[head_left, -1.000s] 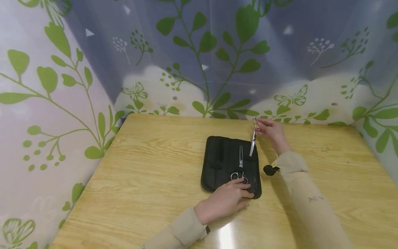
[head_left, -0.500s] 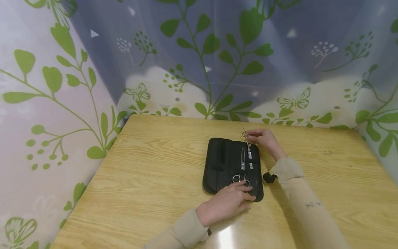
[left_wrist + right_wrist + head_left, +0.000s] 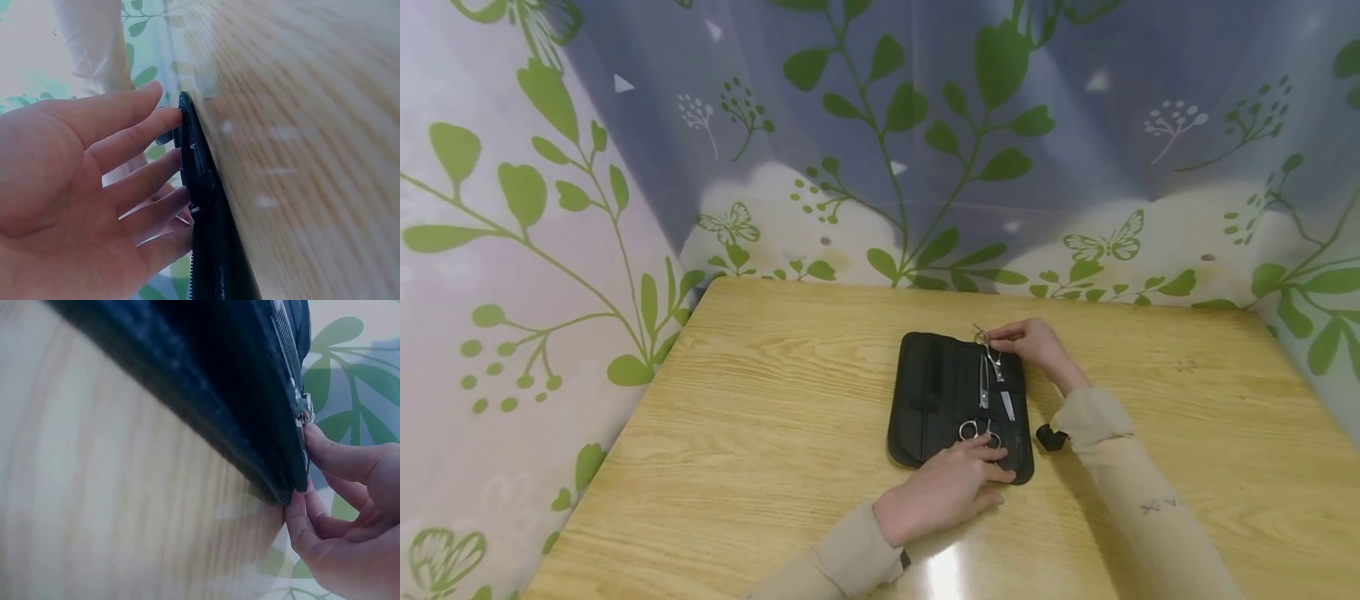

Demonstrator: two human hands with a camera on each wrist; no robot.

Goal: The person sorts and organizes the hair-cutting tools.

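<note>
Case [image 3: 906, 437] lies unfolded flat on the bench [image 3: 760, 400], black, with two pairs of scissors in its right half. Scissors A [image 3: 984, 392]: blades point to the far edge, finger rings near the close edge. Scissors B [image 3: 997, 368]: flipped the other way, rings up at the far edge, blades running under the strap [image 3: 1011, 385] with tips out below it, slightly slanted. B sits just right of A.

My right hand [image 3: 1036, 342] has thumb and fingers pinched on B's rings at the far edge; in the right wrist view some fingertips also touch the case edge. My left hand [image 3: 943, 487] rests on the close edge and over A's rings, fingers extended, a bit apart, clamped on nothing. Left half of the case has dark slots; can't tell what's in them. Zip [image 3: 193, 269] teeth show along the edge.
</note>
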